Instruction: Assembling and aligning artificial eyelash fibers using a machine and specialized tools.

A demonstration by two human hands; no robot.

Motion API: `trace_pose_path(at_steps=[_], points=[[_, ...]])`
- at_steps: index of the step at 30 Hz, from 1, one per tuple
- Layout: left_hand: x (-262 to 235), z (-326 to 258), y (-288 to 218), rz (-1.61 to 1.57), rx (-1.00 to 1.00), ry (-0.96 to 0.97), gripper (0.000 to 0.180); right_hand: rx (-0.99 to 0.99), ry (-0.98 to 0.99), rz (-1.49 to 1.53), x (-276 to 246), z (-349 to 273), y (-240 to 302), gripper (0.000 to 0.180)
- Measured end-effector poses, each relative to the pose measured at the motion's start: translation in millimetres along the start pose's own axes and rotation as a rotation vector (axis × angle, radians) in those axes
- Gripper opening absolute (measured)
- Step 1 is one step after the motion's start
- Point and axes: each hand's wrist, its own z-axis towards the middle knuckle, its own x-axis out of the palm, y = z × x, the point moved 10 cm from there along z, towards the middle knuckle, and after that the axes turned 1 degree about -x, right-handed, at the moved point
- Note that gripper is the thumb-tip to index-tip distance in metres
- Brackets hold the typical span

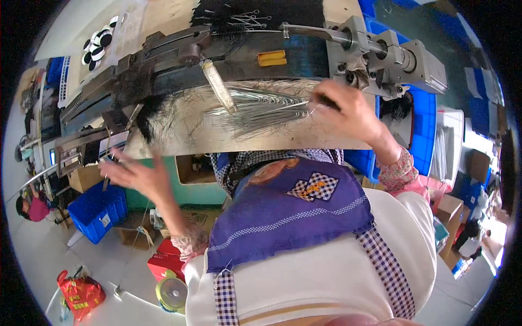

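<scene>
My left hand (138,176) is off the table's front left edge, slightly blurred, fingers spread with nothing visible in them. It is nearest to a metal fixture (81,152) and a clump of black bristles (145,119). My right hand (350,111) is at the right end of a pile of bent silvery wires (261,111), fingers curled together. Something dark shows between those fingers, too unclear to name. A pale, tape-wrapped lever (217,87) slants down over the wires. Behind them runs a long metal machine (157,57) with a motor-driven spindle (380,46) at the right.
A small yellow tray (272,58) sits on the machine bed. Looped wire pieces (250,20) lie on dark cloth at the back. Black-and-white rolls (99,43) stand at the far left. Blue crates (100,212) flank the table, and a red bag (80,293) is on the floor.
</scene>
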Motion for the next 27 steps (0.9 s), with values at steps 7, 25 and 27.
trace_pose_path(at_steps=[7, 25, 27], points=[[84.1, -77.0, 267.6, -0.318, -0.652, 0.173, 0.084, 0.269, -0.404, 0.311, -61.9, -0.9, -29.9, 0.013], [-20.0, 9.6, -134.1, -1.601, 0.091, 0.792, 0.031, 0.08, -0.138, 0.096, -36.8, 87.1, 54.4, 0.017], [-1.8, 15.1, -127.9, -1.714, 0.024, 0.546, 0.017, 0.103, -0.175, -0.05, -48.3, 96.0, 34.4, 0.014]])
